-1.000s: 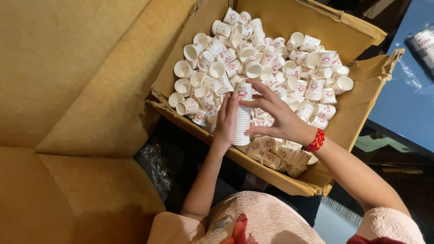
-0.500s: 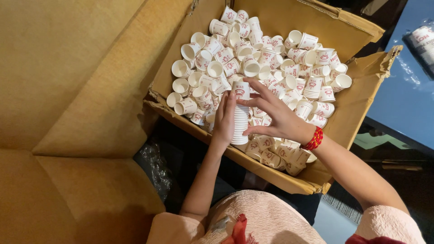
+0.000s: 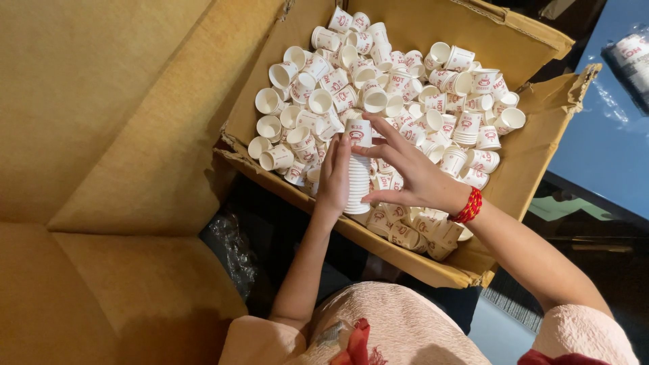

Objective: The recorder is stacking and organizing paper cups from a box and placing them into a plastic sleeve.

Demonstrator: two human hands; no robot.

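Observation:
A tall stack of nested white paper cups (image 3: pixel 357 169) with red print is held upright over the near edge of a big cardboard box (image 3: pixel 412 260). My left hand (image 3: pixel 334 177) grips the stack's left side. My right hand (image 3: pixel 411 169), with a red bead bracelet (image 3: pixel 468 206) at the wrist, holds the stack from the right, fingers spread around its top and lower part. The box is filled with several loose white paper cups (image 3: pixel 378 88) with red print, lying every way.
Large cardboard flaps (image 3: pixel 115 115) fill the left and lower left. A crumpled clear plastic bag (image 3: pixel 233 247) lies in the dark gap below the box. At the top right, a blue surface (image 3: pixel 608 135) carries a wrapped pack of cups (image 3: pixel 632 57).
The two hands and the stack have kept almost the same place over the box's near edge. My right hand's fingers have shifted slightly around the stack.

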